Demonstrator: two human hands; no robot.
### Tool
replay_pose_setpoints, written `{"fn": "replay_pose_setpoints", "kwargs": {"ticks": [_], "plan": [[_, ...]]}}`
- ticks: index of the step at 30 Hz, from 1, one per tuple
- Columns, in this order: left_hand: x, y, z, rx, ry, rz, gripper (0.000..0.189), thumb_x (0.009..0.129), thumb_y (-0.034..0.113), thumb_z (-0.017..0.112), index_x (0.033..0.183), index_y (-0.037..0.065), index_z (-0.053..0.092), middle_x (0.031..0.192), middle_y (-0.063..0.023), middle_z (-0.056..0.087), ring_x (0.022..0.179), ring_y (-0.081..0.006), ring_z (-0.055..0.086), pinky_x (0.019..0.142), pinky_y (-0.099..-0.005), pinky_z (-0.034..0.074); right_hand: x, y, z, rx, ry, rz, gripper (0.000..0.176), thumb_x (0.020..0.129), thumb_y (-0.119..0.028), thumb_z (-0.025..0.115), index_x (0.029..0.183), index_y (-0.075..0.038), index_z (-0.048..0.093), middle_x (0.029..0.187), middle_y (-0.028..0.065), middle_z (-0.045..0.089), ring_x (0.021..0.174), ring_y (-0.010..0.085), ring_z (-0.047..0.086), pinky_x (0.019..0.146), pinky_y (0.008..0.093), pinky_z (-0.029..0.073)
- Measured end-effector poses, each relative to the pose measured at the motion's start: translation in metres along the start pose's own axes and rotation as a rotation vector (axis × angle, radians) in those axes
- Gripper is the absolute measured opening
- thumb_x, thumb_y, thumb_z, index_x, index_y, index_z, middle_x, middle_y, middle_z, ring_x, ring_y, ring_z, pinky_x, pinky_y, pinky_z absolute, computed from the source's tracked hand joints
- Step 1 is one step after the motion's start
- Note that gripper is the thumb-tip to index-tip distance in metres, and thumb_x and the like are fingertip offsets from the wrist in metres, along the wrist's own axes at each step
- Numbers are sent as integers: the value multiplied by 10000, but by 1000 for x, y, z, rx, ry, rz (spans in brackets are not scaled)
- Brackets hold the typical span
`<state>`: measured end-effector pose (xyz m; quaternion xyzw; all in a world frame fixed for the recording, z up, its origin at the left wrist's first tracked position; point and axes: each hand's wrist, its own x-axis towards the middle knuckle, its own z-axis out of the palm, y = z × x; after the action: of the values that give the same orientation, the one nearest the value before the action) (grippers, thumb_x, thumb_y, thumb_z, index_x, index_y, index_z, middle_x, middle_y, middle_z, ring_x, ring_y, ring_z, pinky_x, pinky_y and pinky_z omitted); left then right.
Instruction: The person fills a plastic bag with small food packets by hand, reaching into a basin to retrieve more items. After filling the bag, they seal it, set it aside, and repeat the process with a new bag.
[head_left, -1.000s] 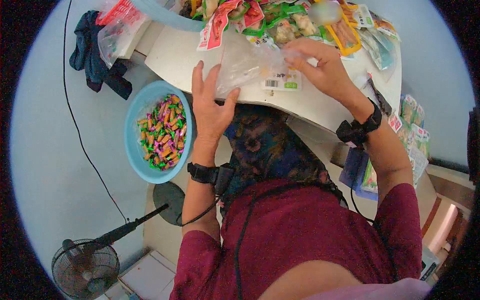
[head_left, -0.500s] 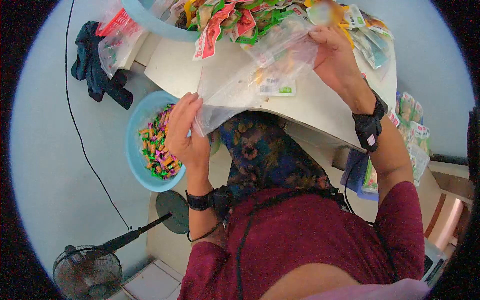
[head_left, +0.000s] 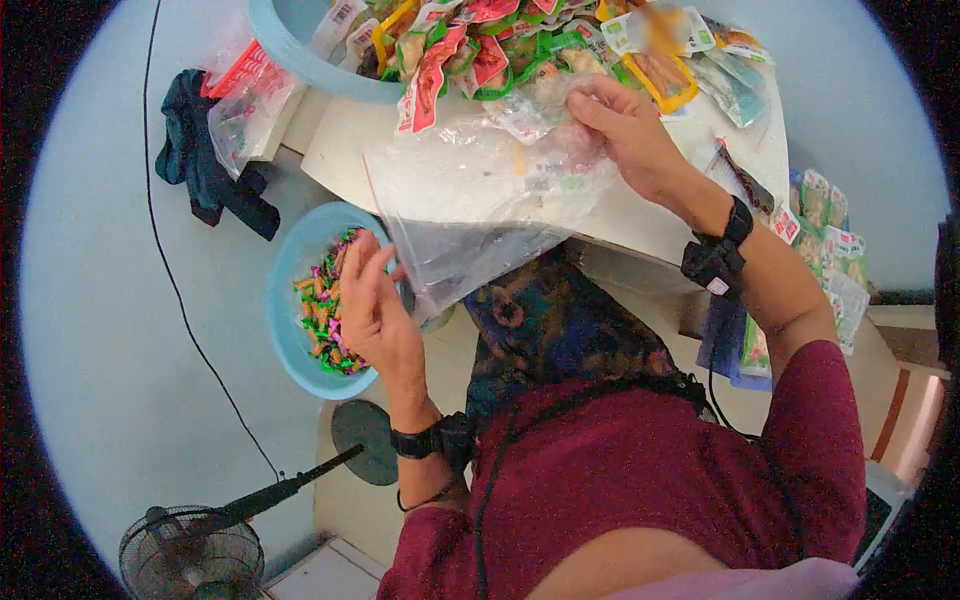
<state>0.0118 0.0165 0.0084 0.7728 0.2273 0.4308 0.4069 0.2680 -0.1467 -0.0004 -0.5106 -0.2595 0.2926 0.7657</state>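
Observation:
A large clear plastic bag (head_left: 470,195) hangs spread across the table's front edge. Its upper right part is bunched in my right hand (head_left: 635,140), thumb and fingers closed on the film. My left hand (head_left: 378,315) is beside the bag's left edge, fingers loosely bent and apart, with nothing visible in them. Behind that hand stands a blue basin (head_left: 285,325) of small wrapped sweets (head_left: 325,315) in orange, green and purple. Just beyond my right hand lie colourful snack packets (head_left: 490,60), and one yellow-edged packet (head_left: 660,80) is close to my fingers.
A larger blue tub (head_left: 320,55) stands at the table's (head_left: 335,150) far left, packets piled against it. More packets (head_left: 825,225) fill a blue crate at the right. A floor fan (head_left: 195,550) is at lower left; dark cloth (head_left: 205,150) hangs on the left.
My left hand has let go of the bag's left edge, and its fingers have spread. The bag's left side hangs lower. My right hand has moved left, still gripping the film.

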Motion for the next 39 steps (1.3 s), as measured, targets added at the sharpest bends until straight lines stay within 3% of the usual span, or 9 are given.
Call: {"fn": "replay_pose_setpoints", "kwargs": {"ticks": [4, 5, 8, 14, 19, 22, 25, 35, 39], "plan": [[-5, -8, 2, -711, -104, -657, 441, 974, 225, 504, 1361, 32, 416, 1215, -164, 568, 1054, -250, 591, 850, -389, 518, -4, -3, 4, -23, -56, -45, 223, 953, -273, 564, 992, -58, 611, 630, -13, 559, 488, 84, 543, 466, 254, 477], [-11, -24, 2, -780, -197, -702, 590, 954, 375, 525, 1390, 19, 347, 1178, -161, 571, 1015, -241, 598, 808, -376, 528, -5, -3, 5, -32, -73, -49, 230, 957, -275, 558, 992, -54, 613, 616, -14, 551, 470, 81, 526, 451, 247, 462], [-16, -33, 13, -863, -374, -863, 536, 960, 394, 500, 1354, 44, 403, 1147, -128, 609, 1034, -259, 602, 849, -386, 519, -8, -5, 10, -54, -133, -53, 247, 967, -278, 541, 996, -46, 621, 586, -18, 532, 428, 69, 478, 404, 229, 411], [-23, -46, 24, -908, -497, -843, 406, 932, 312, 581, 1211, 20, 546, 950, -48, 625, 791, -171, 603, 703, -320, 515, -13, -13, 8, -207, -252, -63, 283, 984, -288, 503, 1047, -44, 633, 575, -28, 507, 413, 36, 420, 339, 214, 304], [-13, -29, 21, -766, -127, -668, 178, 905, 205, 647, 942, 33, 675, 819, -1, 636, 653, -74, 561, 550, -226, 462, -15, -26, 10, -205, -217, 0, 329, 973, -336, 511, 1072, -46, 632, 633, -33, 533, 479, 37, 468, 376, 205, 333], [-7, -11, 13, -731, -21, -591, 187, 905, 211, 650, 947, 30, 672, 796, 3, 633, 620, -68, 549, 544, -217, 450, -12, -19, 13, 14, -156, 126, 338, 952, -349, 544, 1089, -51, 628, 717, -26, 573, 610, 47, 549, 449, 208, 399], [-3, -8, 7, -719, 97, -538, 209, 912, 223, 642, 959, 21, 664, 773, 3, 631, 601, -64, 542, 534, -206, 437, -10, -14, 7, -239, -408, 126, 311, 926, -305, 594, 1100, -48, 621, 794, -17, 607, 751, 63, 598, 525, 224, 452], [-4, -9, -15, -612, 218, -390, 183, 927, 181, 617, 982, 15, 670, 880, -21, 664, 708, -71, 587, 620, -205, 478, -12, -11, 6, -215, -383, 192, 248, 903, -285, 640, 815, -60, 582, 669, 2, 587, 503, 79, 564, 437, 235, 437], [-8, -4, -13, -545, 259, -376, 183, 920, 173, 628, 977, 6, 678, 823, -6, 647, 661, -49, 542, 587, -186, 435, -8, -5, 8, -130, -331, 128, 321, 922, -365, 597, 919, -45, 624, 718, 0, 608, 591, 104, 591, 563, 263, 496]]}}
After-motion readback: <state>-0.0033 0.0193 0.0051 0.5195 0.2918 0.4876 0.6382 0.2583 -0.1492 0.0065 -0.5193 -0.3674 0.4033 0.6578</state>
